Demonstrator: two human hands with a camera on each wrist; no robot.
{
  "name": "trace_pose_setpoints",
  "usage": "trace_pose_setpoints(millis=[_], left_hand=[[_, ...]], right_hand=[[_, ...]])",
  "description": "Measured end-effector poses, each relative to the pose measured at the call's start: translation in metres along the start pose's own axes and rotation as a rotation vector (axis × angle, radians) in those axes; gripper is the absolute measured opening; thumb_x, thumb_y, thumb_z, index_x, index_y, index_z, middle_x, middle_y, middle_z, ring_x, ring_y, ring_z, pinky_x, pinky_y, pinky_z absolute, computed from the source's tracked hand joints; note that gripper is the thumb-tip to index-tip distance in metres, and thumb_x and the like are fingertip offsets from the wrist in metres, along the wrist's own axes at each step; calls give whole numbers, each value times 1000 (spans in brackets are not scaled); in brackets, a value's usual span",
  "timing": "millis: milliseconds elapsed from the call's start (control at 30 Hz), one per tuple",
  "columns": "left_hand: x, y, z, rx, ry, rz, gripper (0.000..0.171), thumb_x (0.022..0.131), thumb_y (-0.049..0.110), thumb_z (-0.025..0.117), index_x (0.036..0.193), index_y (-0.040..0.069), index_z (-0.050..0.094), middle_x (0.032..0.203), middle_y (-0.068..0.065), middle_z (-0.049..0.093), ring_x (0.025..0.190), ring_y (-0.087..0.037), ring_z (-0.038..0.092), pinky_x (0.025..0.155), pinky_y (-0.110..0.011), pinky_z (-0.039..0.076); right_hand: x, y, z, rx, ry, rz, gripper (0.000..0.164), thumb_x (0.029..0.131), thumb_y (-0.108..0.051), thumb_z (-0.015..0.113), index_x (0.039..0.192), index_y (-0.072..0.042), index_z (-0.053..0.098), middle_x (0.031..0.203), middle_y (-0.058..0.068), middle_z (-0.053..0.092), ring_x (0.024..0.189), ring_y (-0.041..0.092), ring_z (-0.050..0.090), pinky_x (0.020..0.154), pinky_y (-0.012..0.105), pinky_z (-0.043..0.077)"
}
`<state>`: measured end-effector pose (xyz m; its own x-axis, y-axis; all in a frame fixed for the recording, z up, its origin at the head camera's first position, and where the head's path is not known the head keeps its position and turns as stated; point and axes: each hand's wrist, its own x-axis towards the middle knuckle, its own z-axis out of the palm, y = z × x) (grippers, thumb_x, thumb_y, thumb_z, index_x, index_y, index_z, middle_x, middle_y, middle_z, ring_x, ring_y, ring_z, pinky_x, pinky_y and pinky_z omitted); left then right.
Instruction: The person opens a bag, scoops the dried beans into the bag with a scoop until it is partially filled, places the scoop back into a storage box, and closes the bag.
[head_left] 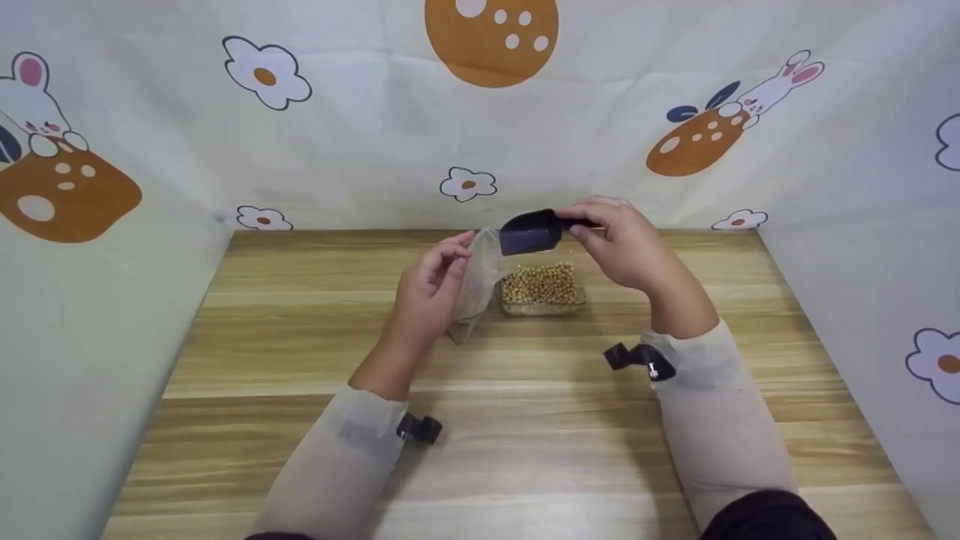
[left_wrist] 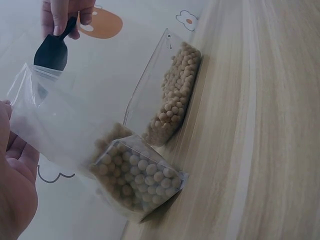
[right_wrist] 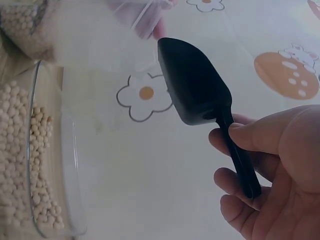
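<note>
My left hand (head_left: 431, 289) pinches the top edge of a clear plastic bag (head_left: 480, 281). In the left wrist view the bag stands on the table with pale round beans (left_wrist: 137, 175) in its bottom. My right hand (head_left: 619, 240) grips the handle of a black scoop (head_left: 531, 232), whose tip is at the bag's mouth. The right wrist view shows the scoop (right_wrist: 192, 80) tilted, with no beans seen in it. Below the scoop is a clear rectangular container (head_left: 544, 309) of the same beans, just right of the bag.
A wood-grain table (head_left: 517, 465) lies under everything. Behind it hangs a pale cloth (head_left: 360, 142) printed with flowers and rabbits, which also runs along both sides. A small black camera mount sits on each sleeved wrist.
</note>
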<state>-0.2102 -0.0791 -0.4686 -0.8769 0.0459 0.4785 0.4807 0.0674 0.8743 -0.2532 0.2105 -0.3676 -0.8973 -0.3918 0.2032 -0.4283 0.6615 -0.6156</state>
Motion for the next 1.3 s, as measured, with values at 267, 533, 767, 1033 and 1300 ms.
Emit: trace_pose_setpoints(millis=[267,533,767,1033,1300], left_hand=[[-1,-1,-1,33,-7,12,19,111,13,57,117,-3,65,149,-6,68,145,-16,60,123,-28,48],[-1,-2,-1,15,-8,16,22,111,12,57,117,-7,64,149,-7,67,144,-17,60,124,-29,47],[-1,-2,0,13,-3,9,19,111,14,58,116,-3,66,149,-6,68,144,-19,61,123,-28,48],[-1,0,0,20,-8,-6,19,111,14,58,116,-2,67,149,-5,68,143,-18,61,123,-28,48],[-1,-1,0,12,-4,-10,19,111,14,58,115,-2,67,149,-5,68,144,-19,61,123,-28,48]], right_hand=[[-9,25,-1,49,38,52,32,108,-9,62,137,-13,74,140,10,70,130,25,62,99,21,52],[-7,38,6,98,42,85,31,107,-8,62,136,-11,74,139,13,70,129,27,62,101,21,52],[-6,53,17,120,30,120,32,108,-7,61,138,-10,73,141,15,68,133,31,62,112,46,54],[-5,71,25,124,4,158,33,108,-8,60,140,-9,71,144,17,66,136,34,60,115,48,53],[-6,86,31,51,-46,201,32,109,-12,60,139,-11,71,149,17,64,144,37,56,123,54,46]])
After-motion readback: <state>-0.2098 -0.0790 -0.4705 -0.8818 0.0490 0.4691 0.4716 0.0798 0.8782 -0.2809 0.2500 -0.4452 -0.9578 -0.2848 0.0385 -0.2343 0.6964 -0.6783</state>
